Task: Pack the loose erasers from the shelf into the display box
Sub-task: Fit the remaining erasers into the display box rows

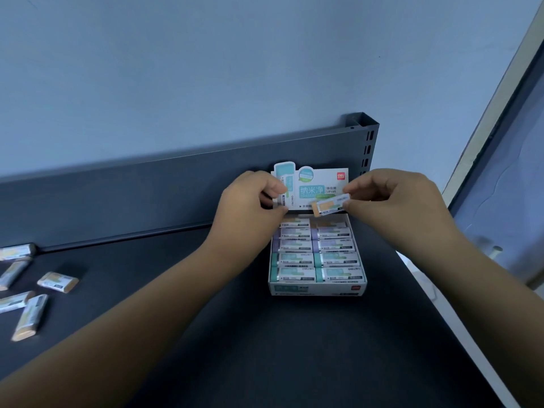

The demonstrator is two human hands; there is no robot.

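Observation:
The white display box stands on the dark shelf, its printed lid flap upright against the back panel. Two columns of wrapped erasers fill it: green in front, purple behind, orange at the back. My right hand pinches an orange eraser by one end, holding it just above the box's back row. My left hand pinches the left edge of the lid flap. Several loose orange erasers lie on the shelf at far left.
The dark shelf surface stretches between the box and the loose erasers. A slotted metal upright rises behind the box. The shelf's right edge runs diagonally beside a pale floor. A blue wall is behind.

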